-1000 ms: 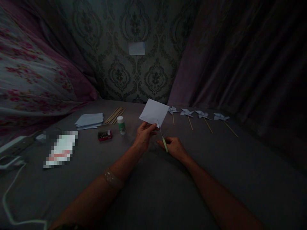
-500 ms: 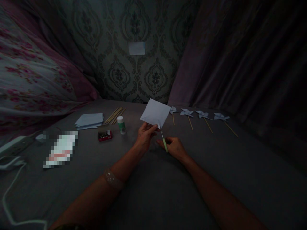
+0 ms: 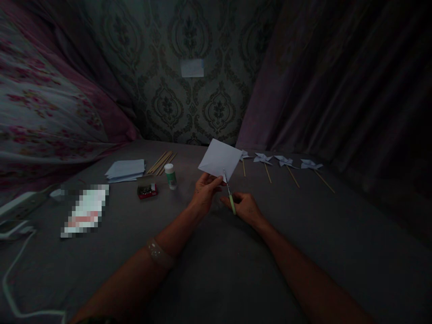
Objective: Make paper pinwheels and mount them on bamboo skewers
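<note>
Pinched at its near edge by my left hand [image 3: 204, 189] is a square white sheet of paper [image 3: 219, 155], tilted up off the table. Closed round the pale green handle of a pair of scissors [image 3: 231, 200] is my right hand [image 3: 248, 207]. The scissor blades reach up to the paper's lower right corner, close to my left thumb. Whether the blades are apart there is too small to tell. Behind the paper's right edge a paper pinwheel [image 3: 245, 154] is partly hidden. More pinwheels on sticks, such as this pinwheel [image 3: 283, 160], lie to the right.
A stack of white paper [image 3: 125, 170], several wooden sticks [image 3: 160, 162], a white-and-green glue stick [image 3: 170, 176] and a small red box [image 3: 147, 191] of metal bits lie on the left. Further left are a blurred-out packet [image 3: 86, 211], a power strip [image 3: 23, 204] and a white cable [image 3: 11, 297].
The paper and my left hand have shifted slightly to the right, so the scissor blades meet the paper's corner at a slightly different spot. My right hand has hardly moved.
</note>
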Motion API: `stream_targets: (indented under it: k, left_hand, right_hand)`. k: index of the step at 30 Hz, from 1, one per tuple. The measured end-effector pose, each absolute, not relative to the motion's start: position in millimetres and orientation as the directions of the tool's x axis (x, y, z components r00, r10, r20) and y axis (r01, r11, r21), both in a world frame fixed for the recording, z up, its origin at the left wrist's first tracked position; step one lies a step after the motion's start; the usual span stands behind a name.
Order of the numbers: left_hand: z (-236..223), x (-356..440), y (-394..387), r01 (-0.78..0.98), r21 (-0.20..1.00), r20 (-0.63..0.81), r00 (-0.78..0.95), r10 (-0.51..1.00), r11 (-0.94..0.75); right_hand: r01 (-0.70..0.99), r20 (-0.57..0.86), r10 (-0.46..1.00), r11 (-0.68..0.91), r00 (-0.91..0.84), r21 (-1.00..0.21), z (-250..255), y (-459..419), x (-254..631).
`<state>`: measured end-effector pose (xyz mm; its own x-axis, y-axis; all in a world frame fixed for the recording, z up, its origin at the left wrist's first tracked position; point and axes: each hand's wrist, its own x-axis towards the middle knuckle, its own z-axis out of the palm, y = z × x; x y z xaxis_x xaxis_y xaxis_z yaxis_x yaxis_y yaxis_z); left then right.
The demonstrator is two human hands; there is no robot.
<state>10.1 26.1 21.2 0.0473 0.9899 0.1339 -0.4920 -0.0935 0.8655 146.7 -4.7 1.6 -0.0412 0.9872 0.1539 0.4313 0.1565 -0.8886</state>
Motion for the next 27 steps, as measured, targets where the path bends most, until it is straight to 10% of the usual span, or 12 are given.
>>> stream_targets:
  k: [27]
  left_hand:
    - [21.2, 11.0, 26.0, -0.499, 0.862, 0.132, 0.046, 0.990, -0.092]
  right_hand:
    - [0.441, 0.148, 0.988, 0.148, -0.035, -0.885, 7.8, -6.6, 145.6]
